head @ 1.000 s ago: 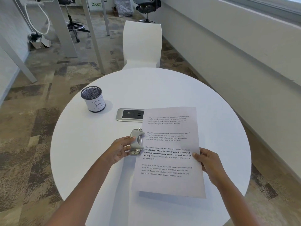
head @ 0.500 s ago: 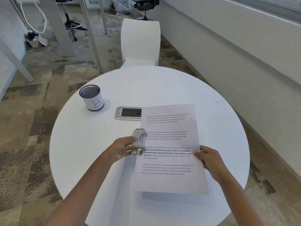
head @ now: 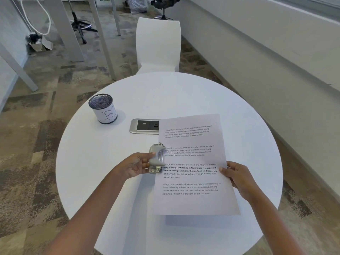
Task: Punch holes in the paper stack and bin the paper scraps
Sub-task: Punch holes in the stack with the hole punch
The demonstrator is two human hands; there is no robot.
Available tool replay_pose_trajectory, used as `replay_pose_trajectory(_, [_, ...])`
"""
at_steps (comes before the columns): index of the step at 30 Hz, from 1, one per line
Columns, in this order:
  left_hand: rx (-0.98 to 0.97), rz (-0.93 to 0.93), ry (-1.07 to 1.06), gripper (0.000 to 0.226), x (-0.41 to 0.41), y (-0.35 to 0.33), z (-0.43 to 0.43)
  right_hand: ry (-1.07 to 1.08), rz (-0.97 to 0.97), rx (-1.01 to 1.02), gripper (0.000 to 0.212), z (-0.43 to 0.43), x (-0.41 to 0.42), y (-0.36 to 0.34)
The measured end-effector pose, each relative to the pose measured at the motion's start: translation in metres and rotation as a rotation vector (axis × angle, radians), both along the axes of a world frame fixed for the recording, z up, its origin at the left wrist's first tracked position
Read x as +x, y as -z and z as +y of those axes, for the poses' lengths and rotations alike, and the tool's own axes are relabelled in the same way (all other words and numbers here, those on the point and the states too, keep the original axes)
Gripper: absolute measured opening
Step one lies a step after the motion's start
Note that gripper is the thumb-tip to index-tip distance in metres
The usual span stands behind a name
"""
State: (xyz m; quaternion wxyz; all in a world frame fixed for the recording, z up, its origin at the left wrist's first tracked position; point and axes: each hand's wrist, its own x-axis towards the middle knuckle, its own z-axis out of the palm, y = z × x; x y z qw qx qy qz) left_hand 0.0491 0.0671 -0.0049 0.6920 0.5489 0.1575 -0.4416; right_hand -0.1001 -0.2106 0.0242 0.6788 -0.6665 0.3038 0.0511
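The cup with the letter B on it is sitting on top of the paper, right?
Not quite. The head view shows the cup with the letter B standing on the bare table, apart from the paper, off to its left and farther from the person.

Grey punch (head: pixel 157 158), white paper (head: pixel 193 162) with black text, white table (head: pixel 110 172).

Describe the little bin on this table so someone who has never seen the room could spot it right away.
Start at the round white table and look to its far left part, left of the silver power outlet panel set into the top. There stands a small black mesh cup, upright and alone. It is the only round container on the table, wrapped in a white paper label with a handwritten B.
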Motion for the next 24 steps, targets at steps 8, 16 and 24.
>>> replay_pose_trajectory(8, [0.06,-0.071,-0.031,0.015,0.006,-0.001,-0.009,0.021,-0.014,0.018,0.021,-0.004,0.001,0.001])
replay_pose_trajectory(16, [0.107,-0.108,-0.023,0.019,0.008,-0.003,-0.015,0.035,-0.01,0.034,0.02,-0.007,-0.001,0.005])
replay_pose_trajectory(24, [0.151,-0.113,-0.047,0.018,0.007,0.002,-0.016,0.03,0.001,0.029,0.02,-0.006,-0.003,0.009])
